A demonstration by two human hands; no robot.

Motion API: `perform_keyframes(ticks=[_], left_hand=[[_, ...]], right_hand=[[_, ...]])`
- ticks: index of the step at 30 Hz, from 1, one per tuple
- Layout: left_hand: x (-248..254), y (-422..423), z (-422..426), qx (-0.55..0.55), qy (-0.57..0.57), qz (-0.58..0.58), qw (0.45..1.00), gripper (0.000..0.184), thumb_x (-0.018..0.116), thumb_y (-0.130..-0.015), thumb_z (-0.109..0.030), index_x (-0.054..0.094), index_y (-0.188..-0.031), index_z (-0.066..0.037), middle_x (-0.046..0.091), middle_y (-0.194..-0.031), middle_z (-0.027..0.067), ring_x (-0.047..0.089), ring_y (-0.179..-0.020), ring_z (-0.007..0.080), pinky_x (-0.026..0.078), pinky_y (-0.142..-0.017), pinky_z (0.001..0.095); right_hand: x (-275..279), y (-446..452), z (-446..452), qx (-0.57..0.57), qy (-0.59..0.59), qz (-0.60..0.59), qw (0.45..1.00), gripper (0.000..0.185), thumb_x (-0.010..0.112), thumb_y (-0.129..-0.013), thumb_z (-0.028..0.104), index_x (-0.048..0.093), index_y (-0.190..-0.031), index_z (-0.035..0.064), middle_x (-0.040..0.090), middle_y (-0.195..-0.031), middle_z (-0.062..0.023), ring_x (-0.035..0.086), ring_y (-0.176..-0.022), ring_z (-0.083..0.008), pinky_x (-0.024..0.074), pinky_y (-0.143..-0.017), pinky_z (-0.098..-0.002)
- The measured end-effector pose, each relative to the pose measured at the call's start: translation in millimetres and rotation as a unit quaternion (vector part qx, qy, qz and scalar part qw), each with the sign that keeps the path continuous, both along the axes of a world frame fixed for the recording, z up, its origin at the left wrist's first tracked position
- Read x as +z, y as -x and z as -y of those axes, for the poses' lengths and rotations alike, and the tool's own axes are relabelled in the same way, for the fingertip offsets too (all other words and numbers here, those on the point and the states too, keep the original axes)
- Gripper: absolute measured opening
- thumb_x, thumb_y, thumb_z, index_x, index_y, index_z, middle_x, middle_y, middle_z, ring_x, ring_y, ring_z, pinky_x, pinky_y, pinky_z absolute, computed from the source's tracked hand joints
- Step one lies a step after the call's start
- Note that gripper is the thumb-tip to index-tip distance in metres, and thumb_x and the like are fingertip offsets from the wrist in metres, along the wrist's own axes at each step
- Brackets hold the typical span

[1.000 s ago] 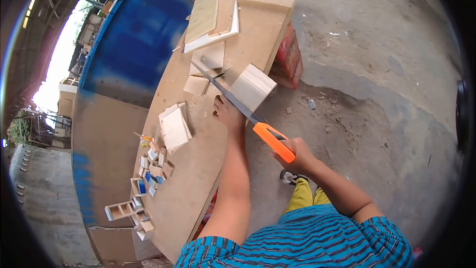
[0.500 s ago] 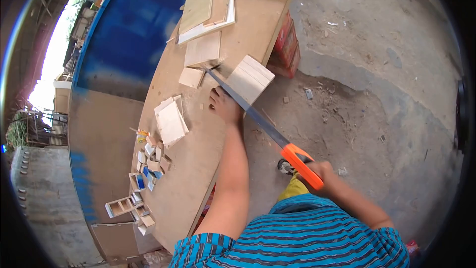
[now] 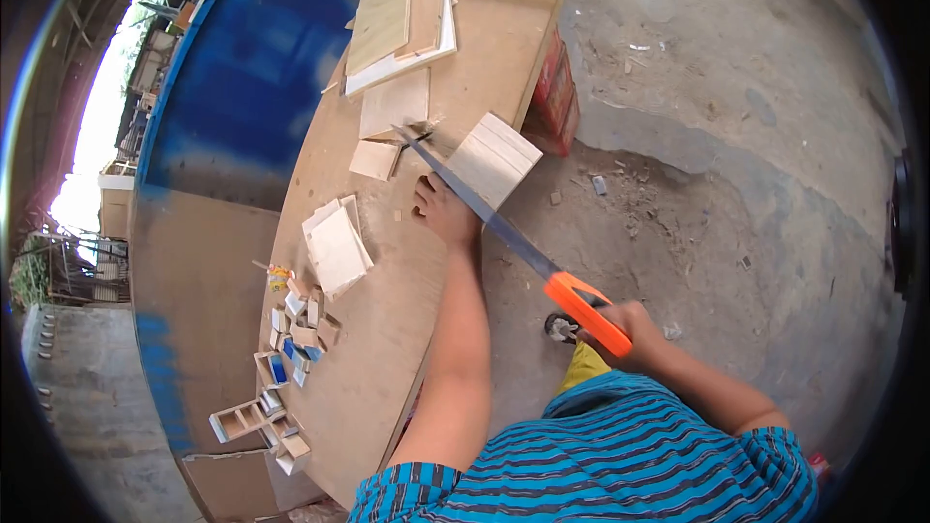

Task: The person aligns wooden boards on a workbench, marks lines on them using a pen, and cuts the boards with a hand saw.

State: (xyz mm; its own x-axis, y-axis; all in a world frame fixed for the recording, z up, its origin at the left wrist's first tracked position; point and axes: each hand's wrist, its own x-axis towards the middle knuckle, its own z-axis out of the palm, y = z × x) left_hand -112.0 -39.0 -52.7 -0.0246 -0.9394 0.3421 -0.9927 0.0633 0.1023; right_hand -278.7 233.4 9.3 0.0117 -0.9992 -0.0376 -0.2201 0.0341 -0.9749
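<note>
An orange-handled handsaw (image 3: 504,228) is in my right hand (image 3: 635,334), whose fingers are wrapped around its handle. The dark blade slants up and left over the table edge, along the near-left side of a pale wooden board (image 3: 496,157) marked with lines. My left hand (image 3: 448,210) is low at the table edge, just left of the blade, its fingers bent and close together. What lies under that palm is hidden. Beyond the saw tip are a small wooden block (image 3: 375,159) and a flat wooden piece (image 3: 397,102).
Stacked panels (image 3: 402,24) lie at the table's far end. Several thin boards (image 3: 336,247) rest left of my arm, and small wood offcuts (image 3: 300,334) are heaped near the left edge. Red crates (image 3: 554,102) stand under the table (image 3: 378,358). Debris covers the floor (image 3: 697,232).
The saw and my right hand have shifted only slightly, with the blade still along the lined board. My left hand stays in place. The whole view has tilted a little.
</note>
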Motion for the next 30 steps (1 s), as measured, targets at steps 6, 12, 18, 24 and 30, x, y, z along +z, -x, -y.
perform_keyframes(ticks=[6, 12, 18, 24, 30], left_hand=[[-12, -6, 11, 0.026, 0.039, -0.006, 0.999, 0.035, 0.056, -0.082, -0.033, 0.05, -0.106, -0.008, 0.05, -0.111, 0.0111, 0.049, -0.107, 0.0321, 0.037, -0.089, 0.0535], [-9, -2, 11, 0.026, 0.039, -0.002, 0.999, 0.029, 0.053, -0.083, -0.026, 0.051, -0.105, -0.008, 0.05, -0.109, 0.0115, 0.049, -0.106, 0.0323, 0.038, -0.089, 0.0514], [-15, -7, 26, 0.072, 0.043, 0.01, 0.996, 0.023, 0.047, -0.085, -0.015, 0.051, -0.106, -0.008, 0.05, -0.106, 0.0115, 0.05, -0.104, 0.0319, 0.04, -0.086, 0.0486], [-16, -11, 16, 0.043, 0.046, 0.021, 0.998, 0.038, 0.057, -0.082, -0.029, 0.049, -0.112, -0.007, 0.05, -0.109, 0.0115, 0.05, -0.105, 0.032, 0.039, -0.088, 0.0511], [-5, -25, -15, 0.038, 0.0, 0.023, 0.999, 0.043, 0.059, -0.08, -0.029, 0.049, -0.114, -0.006, 0.05, -0.116, 0.0117, 0.048, -0.11, 0.0332, 0.036, -0.091, 0.0551]], right_hand=[[-3, -26, 79, 0.006, 0.016, -0.095, 0.995, 0.018, 0.072, -0.082, 0.022, 0.065, -0.084, 0.0058, 0.062, -0.068, -0.015, 0.062, -0.065, -0.0342, 0.0497, -0.061, -0.039], [5, 8, -2, -0.013, -0.015, 0.014, 1.0, 0.022, 0.071, -0.085, 0.021, 0.061, -0.077, 0.0031, 0.056, -0.062, -0.0141, 0.053, -0.054, -0.0263, 0.0445, -0.055, -0.0359], [-1, 17, 29, -0.036, -0.064, -0.025, 0.997, 0.018, 0.071, -0.083, 0.022, 0.064, -0.08, 0.0056, 0.057, -0.064, -0.0142, 0.057, -0.058, -0.0257, 0.0458, -0.058, -0.0357], [-8, 7, 22, 0.043, 0.036, -0.156, 0.986, 0.018, 0.071, -0.072, 0.016, 0.067, -0.089, 0.0161, 0.069, -0.081, -0.008, 0.066, -0.077, -0.0306, 0.0526, -0.067, -0.0405], [-22, 11, 7, 0.055, 0.071, -0.142, 0.986, 0.012, 0.072, -0.074, 0.018, 0.067, -0.084, 0.0135, 0.068, -0.078, -0.0084, 0.066, -0.073, -0.0299, 0.0525, -0.066, -0.0386]])
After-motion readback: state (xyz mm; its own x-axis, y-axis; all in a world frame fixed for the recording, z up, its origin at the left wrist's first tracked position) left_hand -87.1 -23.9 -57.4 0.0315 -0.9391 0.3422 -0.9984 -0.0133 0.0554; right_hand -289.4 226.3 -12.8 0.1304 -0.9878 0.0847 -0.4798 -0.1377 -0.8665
